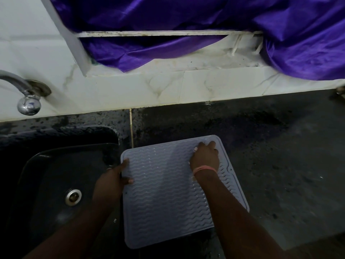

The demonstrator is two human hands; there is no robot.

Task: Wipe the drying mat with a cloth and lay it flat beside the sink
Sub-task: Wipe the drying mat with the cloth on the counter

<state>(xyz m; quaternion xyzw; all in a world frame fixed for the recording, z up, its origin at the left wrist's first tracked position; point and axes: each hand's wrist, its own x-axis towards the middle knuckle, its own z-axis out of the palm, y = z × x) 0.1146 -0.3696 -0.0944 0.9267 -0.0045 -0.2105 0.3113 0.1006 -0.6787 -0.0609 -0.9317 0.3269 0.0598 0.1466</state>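
Already the drying mat (168, 193) lies on the dark worktop (280, 156) just beside the sink (56, 174), left hand (115, 176) pinching its edge, right hand (204, 157) with curled fingers pressing it, cloth unseen, so flattening probably remains.

Tap (20, 90) spout beyond the left edge

1 head view, steeply down, close over counter (261, 146)

Purple curtain (186, 14) over white-tiled wall (28, 34)
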